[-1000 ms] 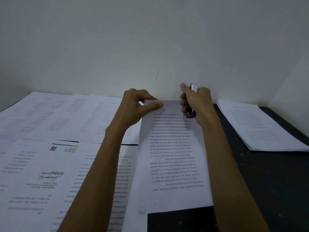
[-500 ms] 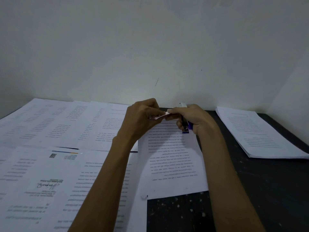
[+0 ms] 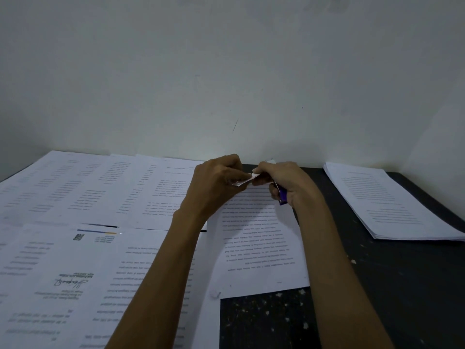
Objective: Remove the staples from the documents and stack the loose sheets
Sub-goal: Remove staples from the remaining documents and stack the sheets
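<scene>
Head view:
Left hand: fingertips pinch the raised far corner of the document.
Right hand: thumb and forefinger pinch the same corner; lower fingers curl round the purple staple remover.
Stack of sheets: on the table, far right.

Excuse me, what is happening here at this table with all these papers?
A person works on the far edge of one document lying on the dark table. The left hand pinches its lifted edge. The right hand pinches it too, and also holds a small purple tool, probably for staples. I cannot see a staple. A stack of sheets lies on the right, and other papers are spread on the left.
</scene>
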